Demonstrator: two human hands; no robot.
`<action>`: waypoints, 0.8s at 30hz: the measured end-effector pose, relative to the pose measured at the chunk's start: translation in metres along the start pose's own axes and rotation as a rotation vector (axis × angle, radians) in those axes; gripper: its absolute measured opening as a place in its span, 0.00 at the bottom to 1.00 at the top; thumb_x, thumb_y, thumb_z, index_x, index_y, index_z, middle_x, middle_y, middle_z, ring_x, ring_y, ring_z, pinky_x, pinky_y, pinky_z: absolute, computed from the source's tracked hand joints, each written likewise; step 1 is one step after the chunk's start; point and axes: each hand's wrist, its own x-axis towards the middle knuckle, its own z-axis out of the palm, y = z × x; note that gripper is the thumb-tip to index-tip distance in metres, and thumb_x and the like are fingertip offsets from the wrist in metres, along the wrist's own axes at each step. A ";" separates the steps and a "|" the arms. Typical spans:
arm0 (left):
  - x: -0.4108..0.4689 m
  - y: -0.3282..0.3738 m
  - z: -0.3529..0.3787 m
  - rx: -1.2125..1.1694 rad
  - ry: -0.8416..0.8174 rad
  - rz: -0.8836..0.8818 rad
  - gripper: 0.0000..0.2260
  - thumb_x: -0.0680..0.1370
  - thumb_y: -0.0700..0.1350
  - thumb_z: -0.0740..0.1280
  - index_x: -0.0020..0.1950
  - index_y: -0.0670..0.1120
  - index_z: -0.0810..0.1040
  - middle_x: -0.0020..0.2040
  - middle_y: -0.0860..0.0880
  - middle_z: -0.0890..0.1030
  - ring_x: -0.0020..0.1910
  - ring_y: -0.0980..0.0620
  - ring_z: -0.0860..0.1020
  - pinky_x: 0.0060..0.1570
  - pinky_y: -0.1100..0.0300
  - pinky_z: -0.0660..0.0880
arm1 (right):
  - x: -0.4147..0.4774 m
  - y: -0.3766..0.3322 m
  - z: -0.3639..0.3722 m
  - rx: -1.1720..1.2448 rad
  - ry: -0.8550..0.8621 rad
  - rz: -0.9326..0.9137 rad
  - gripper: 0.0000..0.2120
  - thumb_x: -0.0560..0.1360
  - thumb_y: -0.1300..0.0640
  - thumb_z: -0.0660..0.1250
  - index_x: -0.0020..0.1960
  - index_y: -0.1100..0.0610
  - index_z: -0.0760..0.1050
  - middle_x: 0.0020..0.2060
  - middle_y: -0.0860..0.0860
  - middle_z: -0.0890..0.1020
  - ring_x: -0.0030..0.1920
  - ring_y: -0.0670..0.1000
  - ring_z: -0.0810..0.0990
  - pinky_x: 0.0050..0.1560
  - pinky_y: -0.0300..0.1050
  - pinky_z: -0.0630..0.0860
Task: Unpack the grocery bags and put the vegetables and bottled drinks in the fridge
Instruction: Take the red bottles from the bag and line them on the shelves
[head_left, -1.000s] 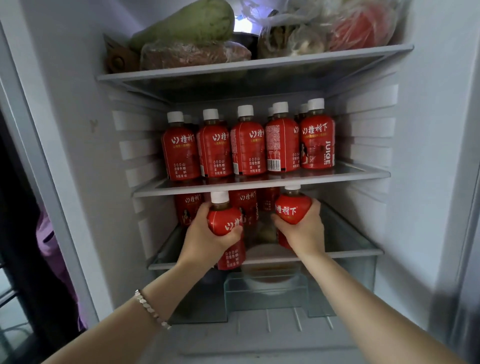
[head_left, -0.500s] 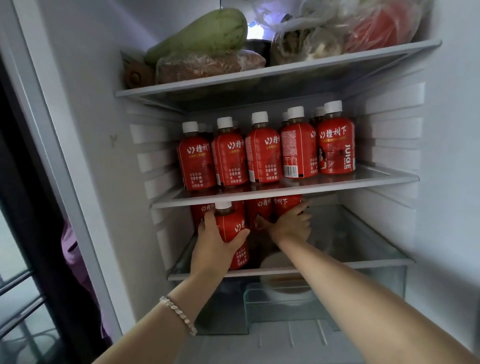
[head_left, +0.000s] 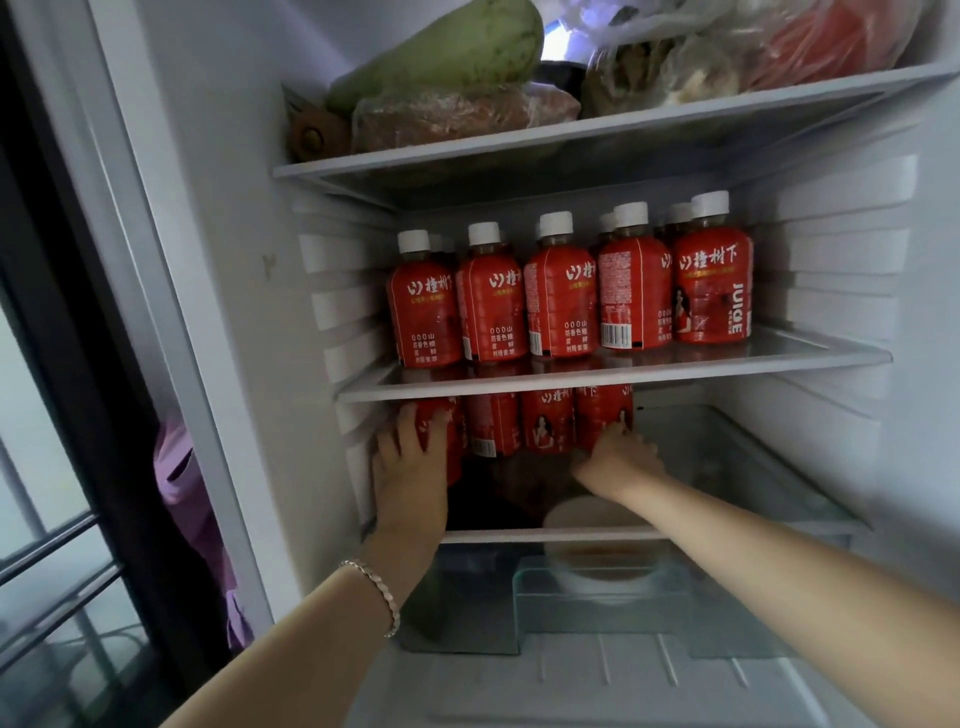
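Both bare forearms reached forward; left grip (head_left: 410, 460) wrapped fingers and thumb round a bottle (head_left: 427, 422); right grip (head_left: 618, 460) lay palm down, its fingers too blurred to read.

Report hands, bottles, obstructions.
Left hand grips leftmost lower-shelf bottle. Right hand at rightmost bottle, grip unclear. Shelf to its right bare; nothing blocking.

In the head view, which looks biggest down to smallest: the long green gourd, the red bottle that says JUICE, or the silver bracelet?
1. long pale green gourd, though the frame cuts part of it off
2. red plastic bottle marked JUICE
3. silver beaded bracelet, smallest even though nearest the camera
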 end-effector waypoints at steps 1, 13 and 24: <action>-0.001 -0.002 -0.003 -0.018 -0.040 0.023 0.34 0.74 0.36 0.66 0.76 0.50 0.55 0.74 0.40 0.55 0.69 0.36 0.61 0.68 0.47 0.63 | -0.006 -0.002 -0.002 -0.017 0.001 -0.041 0.29 0.76 0.47 0.64 0.71 0.59 0.61 0.70 0.61 0.64 0.69 0.62 0.63 0.68 0.54 0.66; -0.001 -0.006 -0.030 0.161 -0.311 0.141 0.25 0.76 0.38 0.63 0.72 0.48 0.63 0.75 0.41 0.48 0.70 0.38 0.58 0.69 0.49 0.63 | -0.060 -0.033 -0.013 -0.093 -0.180 -0.436 0.08 0.76 0.57 0.63 0.51 0.56 0.80 0.48 0.50 0.82 0.48 0.51 0.80 0.52 0.46 0.78; -0.131 -0.042 -0.155 0.096 -0.627 -0.235 0.13 0.80 0.46 0.59 0.60 0.41 0.76 0.56 0.44 0.78 0.58 0.45 0.76 0.58 0.54 0.73 | -0.170 -0.087 -0.012 -0.280 -0.432 -0.954 0.10 0.76 0.54 0.63 0.49 0.59 0.80 0.49 0.55 0.82 0.49 0.56 0.80 0.50 0.49 0.78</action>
